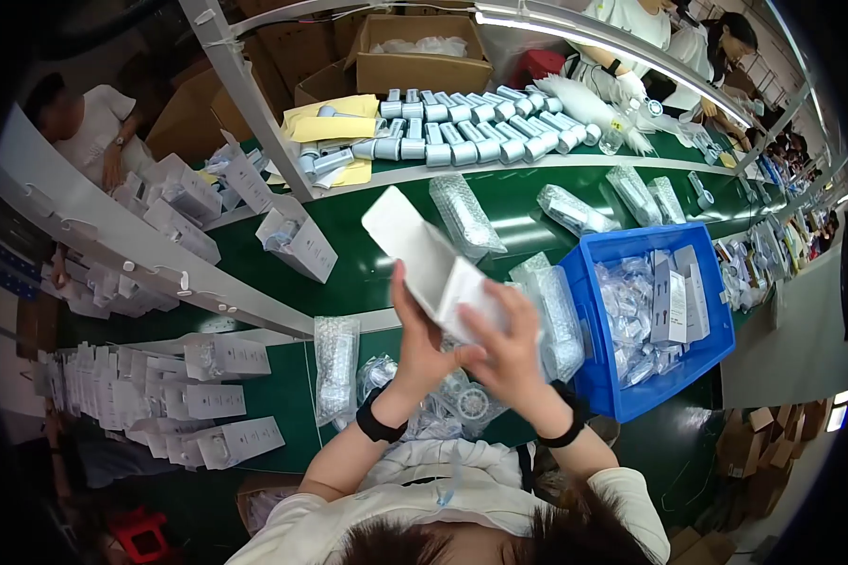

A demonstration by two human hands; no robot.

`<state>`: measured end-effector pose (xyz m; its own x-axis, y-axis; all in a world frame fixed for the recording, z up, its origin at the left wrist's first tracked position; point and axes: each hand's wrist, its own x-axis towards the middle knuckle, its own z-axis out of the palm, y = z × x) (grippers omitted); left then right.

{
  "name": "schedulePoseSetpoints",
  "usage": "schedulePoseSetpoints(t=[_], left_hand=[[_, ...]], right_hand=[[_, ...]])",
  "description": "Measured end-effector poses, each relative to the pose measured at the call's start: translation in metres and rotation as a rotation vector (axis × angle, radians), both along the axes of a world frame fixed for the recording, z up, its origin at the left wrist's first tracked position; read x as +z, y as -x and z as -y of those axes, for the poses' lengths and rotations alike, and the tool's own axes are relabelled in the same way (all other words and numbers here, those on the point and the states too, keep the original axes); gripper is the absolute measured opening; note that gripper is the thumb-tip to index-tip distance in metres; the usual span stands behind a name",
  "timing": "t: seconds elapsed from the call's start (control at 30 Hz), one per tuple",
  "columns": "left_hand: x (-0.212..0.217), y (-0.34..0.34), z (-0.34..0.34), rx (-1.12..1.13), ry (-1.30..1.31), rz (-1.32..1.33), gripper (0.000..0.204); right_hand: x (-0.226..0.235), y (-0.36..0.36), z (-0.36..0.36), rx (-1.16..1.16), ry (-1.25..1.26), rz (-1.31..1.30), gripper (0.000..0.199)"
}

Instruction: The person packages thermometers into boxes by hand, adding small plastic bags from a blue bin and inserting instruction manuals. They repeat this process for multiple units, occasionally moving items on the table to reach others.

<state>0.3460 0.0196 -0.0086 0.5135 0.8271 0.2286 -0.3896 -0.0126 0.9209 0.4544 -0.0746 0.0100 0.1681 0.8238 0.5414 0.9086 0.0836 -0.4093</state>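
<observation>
Both of my hands hold a long white carton [422,264] tilted up over the green bench, its far end pointing up and left. My left hand [418,341] grips its lower left side. My right hand [506,347] closes over the carton's near end. A black band sits on each wrist. Below my hands lie clear bags with round white parts [462,405]. A bubble-wrapped item [554,318] rests just right of my right hand.
A blue bin [664,377] of bagged parts and small boxes stands at the right. Bubble-wrapped items [463,215] lie on the green conveyor [367,254]. Flat white cartons [215,400] are stacked at the left. Grey cylinders [471,127] line the far side. Other people work across and to the left.
</observation>
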Motion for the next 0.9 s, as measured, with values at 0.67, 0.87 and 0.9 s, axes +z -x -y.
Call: schedulePoseSetpoints(t=[0.67,0.87,0.9], left_hand=[[-0.055,0.113,-0.061,0.234,-0.327,-0.763,0.071],[-0.039,0.104,-0.024,0.284,-0.141,-0.672,0.072],[-0.035,0.105,-0.016,0.277,-0.134,-0.676,0.072]], right_hand=[[-0.068,-0.081,-0.193,0.153,0.019,-1.544,0.074],[-0.006,0.046,-0.132,-0.008,-0.215,-1.464,0.06],[-0.007,0.057,-0.128,-0.042,-0.276,-1.229,0.058]])
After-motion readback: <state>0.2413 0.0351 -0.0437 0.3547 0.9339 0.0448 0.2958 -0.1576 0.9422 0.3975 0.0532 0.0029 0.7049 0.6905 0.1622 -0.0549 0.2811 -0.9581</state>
